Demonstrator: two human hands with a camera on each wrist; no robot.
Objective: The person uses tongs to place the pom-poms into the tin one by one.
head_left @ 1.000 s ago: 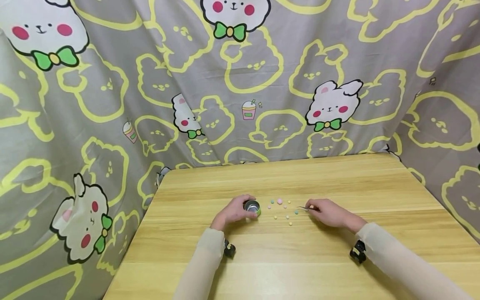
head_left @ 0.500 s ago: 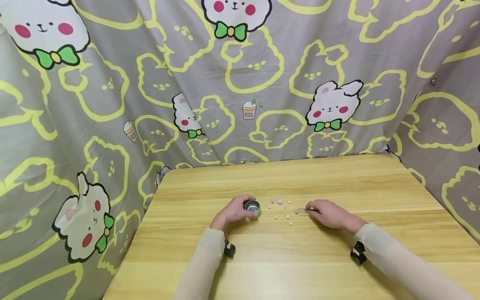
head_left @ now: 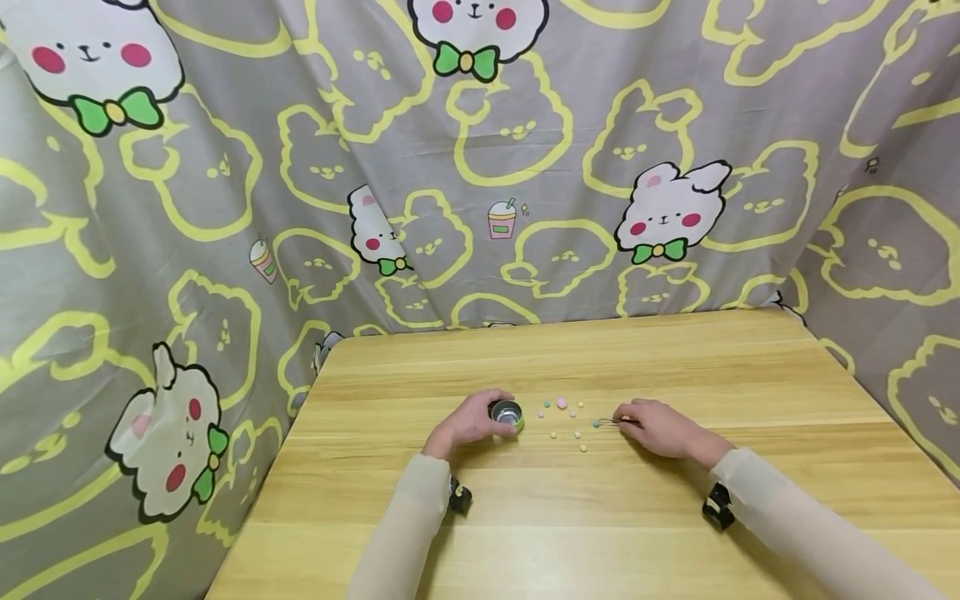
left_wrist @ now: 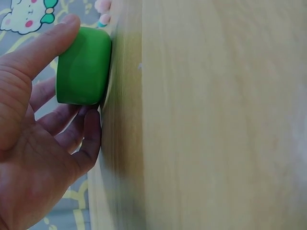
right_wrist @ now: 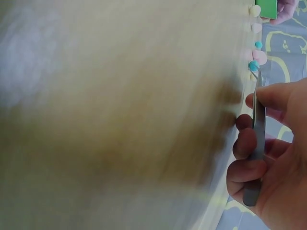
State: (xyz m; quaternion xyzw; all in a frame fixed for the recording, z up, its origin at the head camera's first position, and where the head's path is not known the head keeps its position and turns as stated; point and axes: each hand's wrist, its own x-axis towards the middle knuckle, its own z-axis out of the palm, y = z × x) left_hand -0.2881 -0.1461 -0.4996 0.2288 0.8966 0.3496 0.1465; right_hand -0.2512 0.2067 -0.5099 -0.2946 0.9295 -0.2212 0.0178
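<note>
My left hand [head_left: 472,419] holds a small round tin [left_wrist: 84,67], green outside and silvery inside, thumb on one side and fingers on the other. Its open top faces up on the table, and no ball shows inside. With my right hand [head_left: 662,428] I grip a pair of metal tweezers [right_wrist: 259,117] between thumb and fingers. Their tips are right at a teal ball [head_left: 596,424], the rightmost of several small pastel balls scattered between the hands. A larger pink ball [head_left: 562,403] lies toward the back, and a yellow ball [head_left: 583,448] is the one nearest me.
The light wooden table [head_left: 570,533] reaches back to a grey curtain [head_left: 450,292] with cartoon prints, which also hangs along both sides. Black wrist cameras sit under the left sleeve [head_left: 420,492] and the right sleeve [head_left: 772,492].
The tweezer tips have come down from just behind the teal ball to right at it. The left hand and tin stay where they were; the head view shifts slightly.
</note>
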